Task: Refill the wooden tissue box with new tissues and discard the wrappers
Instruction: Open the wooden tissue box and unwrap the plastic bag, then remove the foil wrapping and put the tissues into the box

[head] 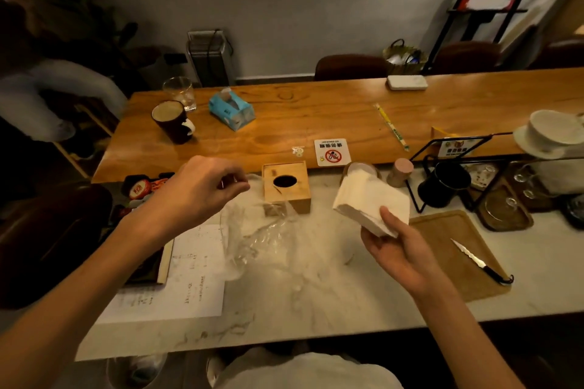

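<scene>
A small wooden tissue box (287, 188) with an oval hole in its top stands on the white marble counter (316, 294), at the edge of the raised wooden bar. My left hand (202, 189) is pinched shut on a clear plastic wrapper (252, 237), which hangs down just left of the box and in front of it. My right hand (398, 249) holds a white stack of tissues (369, 202) in the air to the right of the box. A blue soft tissue pack (231, 110) lies on the wooden bar behind.
A wooden tray (442, 230) with a knife (477, 262) lies right of my right hand. Papers and a clipboard (177, 278) lie at the left. A black pitcher (442, 183), a pink cup (401, 172), a dark mug (172, 121), a glass (180, 93) and a wire rack (458, 148) stand around.
</scene>
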